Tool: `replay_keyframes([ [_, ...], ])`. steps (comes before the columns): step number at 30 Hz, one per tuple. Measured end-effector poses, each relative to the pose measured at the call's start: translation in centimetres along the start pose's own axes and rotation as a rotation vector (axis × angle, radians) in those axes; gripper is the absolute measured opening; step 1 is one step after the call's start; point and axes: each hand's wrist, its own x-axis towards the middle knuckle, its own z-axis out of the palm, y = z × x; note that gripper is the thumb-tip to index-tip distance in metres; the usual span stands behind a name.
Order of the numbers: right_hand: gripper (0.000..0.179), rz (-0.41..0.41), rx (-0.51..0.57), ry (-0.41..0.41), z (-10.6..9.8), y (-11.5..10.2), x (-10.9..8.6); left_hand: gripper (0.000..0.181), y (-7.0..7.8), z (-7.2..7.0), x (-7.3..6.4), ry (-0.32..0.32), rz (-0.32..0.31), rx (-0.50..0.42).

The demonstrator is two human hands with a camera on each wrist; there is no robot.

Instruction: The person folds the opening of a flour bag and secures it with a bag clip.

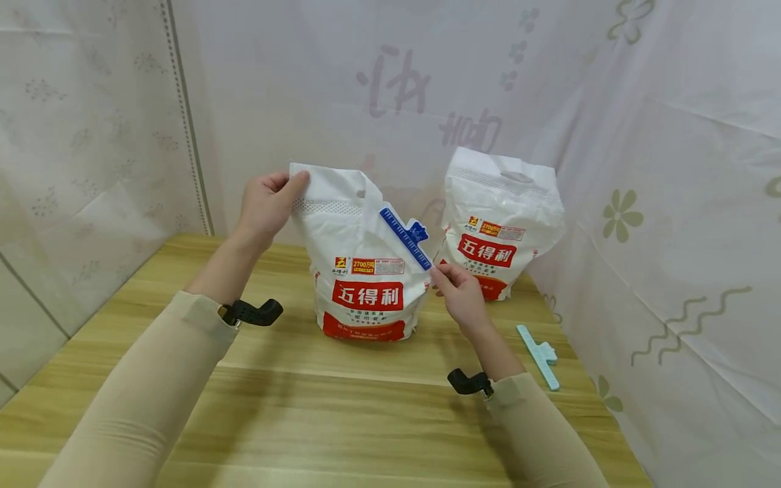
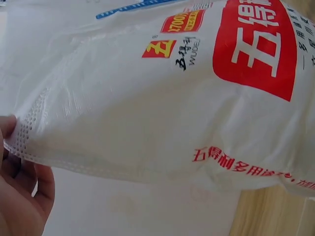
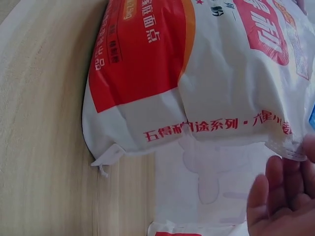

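A wooden desk (image 1: pixel 366 407) fills the lower frame. At centre stands a white flour bag (image 1: pixel 366 285); a second bag (image 1: pixel 497 224) sits right of centre. The left hand (image 1: pixel 265 203) pinches the near bag's top corner, and the right hand (image 1: pixel 460 291) pinches the lower end of its blue clip (image 1: pixel 404 237). A teal clip (image 1: pixel 538 354) lies lower right.

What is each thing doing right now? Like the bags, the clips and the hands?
Front flour bag: standing upright, one top corner folded and clipped.
Blue clip: clamped on the front bag's folded corner.
Back flour bag: standing upright, no clip on it.
Light green clip: lying flat on the table, unused.
Left hand: pinching the front bag's top corner.
Right hand: touching the bag just below the blue clip.
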Motion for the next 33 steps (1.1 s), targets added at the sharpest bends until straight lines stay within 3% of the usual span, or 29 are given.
replay_keyframes([
  [3, 0.035, 0.014, -0.012, 0.011, 0.1, -0.2, -0.1, 0.048, 0.3, 0.0, 0.1, 0.014, -0.003, -0.022],
  [7, 0.036, 0.017, -0.009, 0.003, -0.2, -0.2, -0.2, 0.051, -0.1, -0.2, -0.2, -0.026, -0.023, -0.087],
  [10, 0.037, 0.012, 0.002, -0.008, -0.4, -0.1, -0.3, 0.054, -1.7, -0.5, -1.1, -0.087, -0.048, -0.186],
  [13, 0.037, 0.013, 0.017, -0.014, -0.5, 0.0, -0.3, 0.044, -4.1, -0.7, -2.5, -0.136, -0.052, -0.273],
  [16, 0.038, 0.011, 0.028, -0.017, -0.5, 0.0, -0.3, 0.024, -6.3, -0.7, -3.8, -0.148, -0.035, -0.262],
  [20, 0.038, 0.0, 0.023, -0.015, -0.4, -0.1, -0.2, 0.012, -7.7, -0.3, -4.6, -0.099, 0.006, -0.229],
  [24, 0.033, -0.01, 0.015, 0.012, -0.3, -0.2, -0.1, 0.013, -7.7, 0.1, -4.6, -0.037, 0.032, -0.178],
  [28, 0.027, -0.015, 0.014, 0.049, 0.0, -0.4, 0.0, 0.026, -7.3, 0.3, -4.4, 0.014, 0.026, -0.081],
  [33, 0.022, 0.01, 0.013, 0.085, 0.2, -1.0, -0.4, 0.035, -7.0, -0.1, -4.1, 0.015, -0.021, -0.03],
])
